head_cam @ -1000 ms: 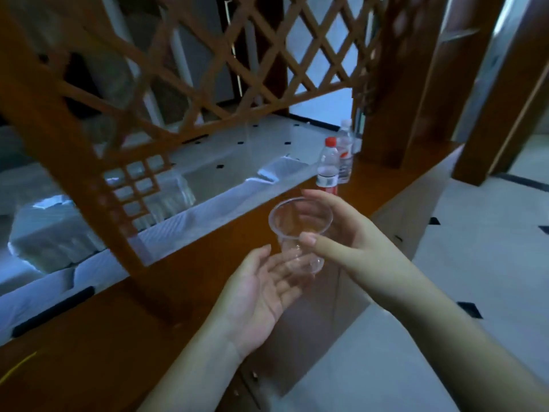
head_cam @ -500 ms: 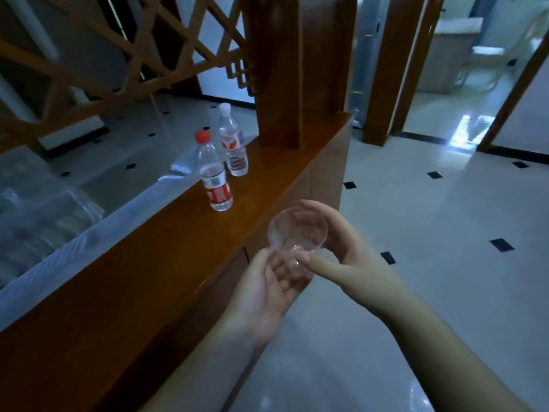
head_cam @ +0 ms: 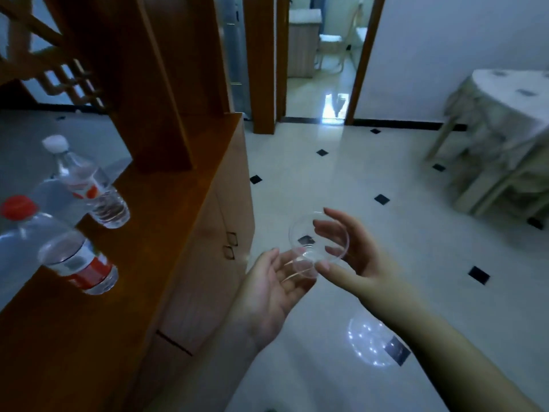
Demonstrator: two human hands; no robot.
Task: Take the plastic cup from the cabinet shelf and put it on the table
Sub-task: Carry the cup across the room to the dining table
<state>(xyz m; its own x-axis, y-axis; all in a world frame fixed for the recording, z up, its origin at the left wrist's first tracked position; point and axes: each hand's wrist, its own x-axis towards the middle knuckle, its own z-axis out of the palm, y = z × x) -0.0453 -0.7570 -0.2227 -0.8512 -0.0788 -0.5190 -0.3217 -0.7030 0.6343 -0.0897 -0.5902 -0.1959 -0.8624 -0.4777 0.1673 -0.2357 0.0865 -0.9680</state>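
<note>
Head cam: clear round plastic cup held in mid-air over the pale tiled floor, between both hands. Right hand grip closed on cup, thumb & fingers round its rim. Left hand grip open, palm up, fingertips under cup base. Cloth-covered round tabletop far right, well apart from cup. Two clear water bottles on brown wooden cabinet at left
</note>
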